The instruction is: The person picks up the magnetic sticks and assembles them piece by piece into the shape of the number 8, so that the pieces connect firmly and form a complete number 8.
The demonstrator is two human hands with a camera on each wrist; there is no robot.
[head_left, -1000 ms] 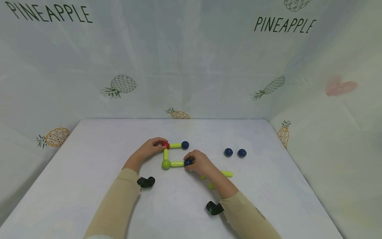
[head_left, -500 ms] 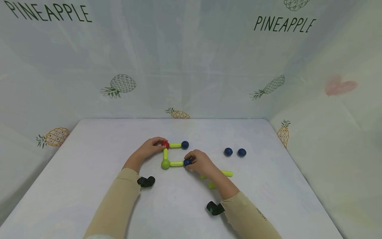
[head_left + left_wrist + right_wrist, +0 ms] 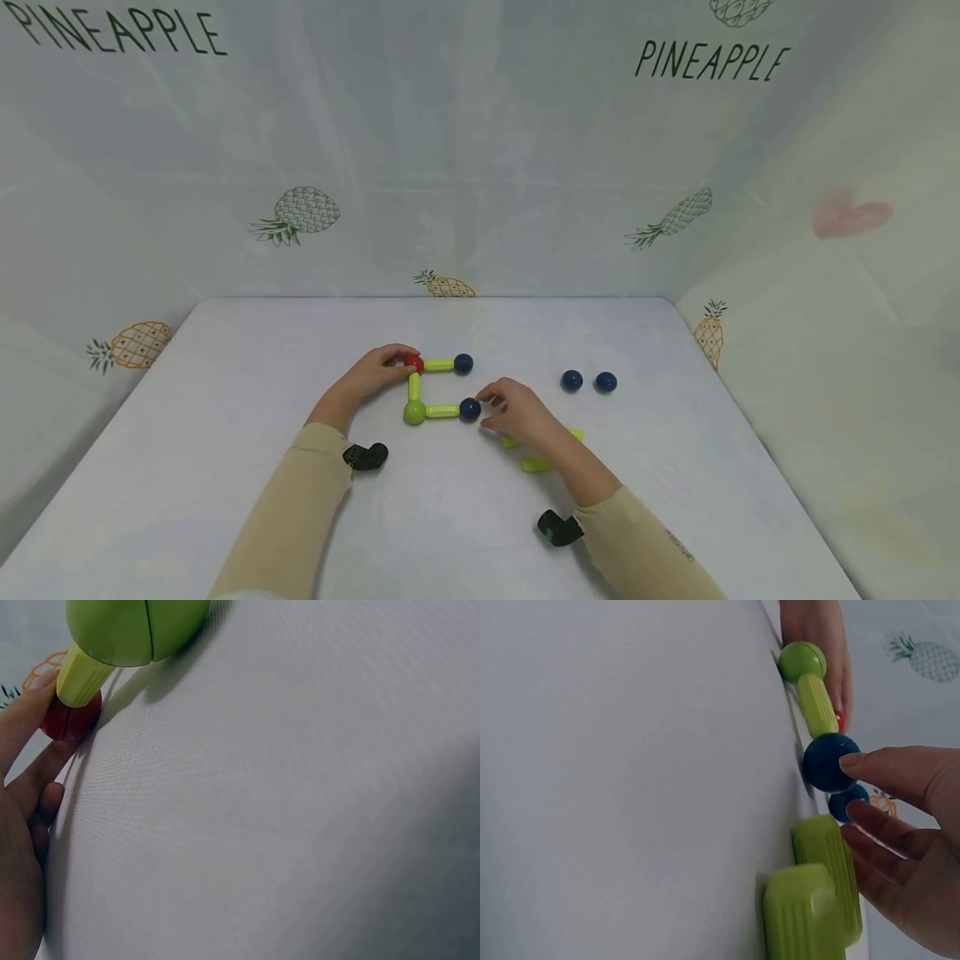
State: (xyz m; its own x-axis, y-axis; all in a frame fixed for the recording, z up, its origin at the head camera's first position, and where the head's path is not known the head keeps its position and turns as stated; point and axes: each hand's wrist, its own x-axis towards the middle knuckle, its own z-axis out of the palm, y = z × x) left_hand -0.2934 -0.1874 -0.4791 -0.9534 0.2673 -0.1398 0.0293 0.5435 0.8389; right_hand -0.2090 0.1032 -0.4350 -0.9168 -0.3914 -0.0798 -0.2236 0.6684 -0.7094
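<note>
My left hand (image 3: 375, 372) pinches a red ball (image 3: 415, 364) between thumb and fingers. That ball belongs to a flat C-shaped frame of balls and yellow-green sticks. One stick (image 3: 438, 365) joins it to a blue ball (image 3: 463, 363); another stick (image 3: 414, 387) leads down to a green ball (image 3: 414, 412). From the green ball a third stick (image 3: 442, 411) reaches a nearer blue ball (image 3: 469, 409). My right hand (image 3: 522, 411) is just right of this blue ball, thumb and fingers spread with nothing between them. In the right wrist view the thumb (image 3: 885, 771) overlaps the ball; contact is unclear.
Two loose blue balls (image 3: 572, 381) lie on the white table (image 3: 300, 333) to the right. Several yellow-green sticks (image 3: 536, 464) lie beneath and beside my right forearm, partly hidden by it. A pineapple-printed curtain (image 3: 480, 167) hangs behind the table.
My right hand has let go of the nearer blue ball and drawn slightly to the right, its fingers parting. My left hand keeps its hold on the red ball.
</note>
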